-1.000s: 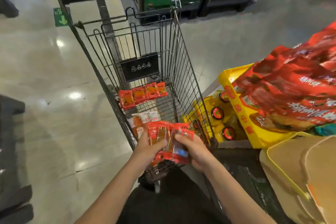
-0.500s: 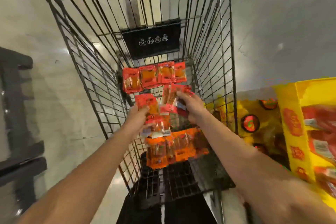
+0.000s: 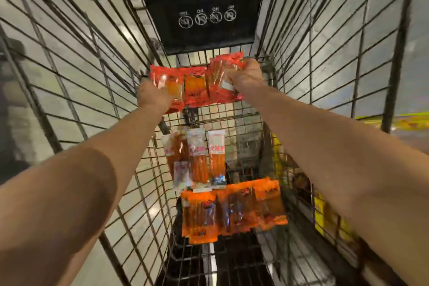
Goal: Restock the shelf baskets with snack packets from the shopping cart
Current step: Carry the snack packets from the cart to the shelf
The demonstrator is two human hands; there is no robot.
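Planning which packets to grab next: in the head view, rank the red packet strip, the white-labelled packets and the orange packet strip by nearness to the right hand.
1. Red packet strip: at the cart's far end, in the right hand grip.
2. White-labelled packets: mid-cart.
3. Orange packet strip: nearest the person, farthest from that hand.

We see the shopping cart (image 3: 76, 81) open from above, its wire walls closing in left, right and ahead; the black sign panel (image 3: 200, 10) blocks the far end; white-topped packets (image 3: 197, 158) and orange packets (image 3: 232, 209) cover the middle of the floor, bare mesh showing beside them.
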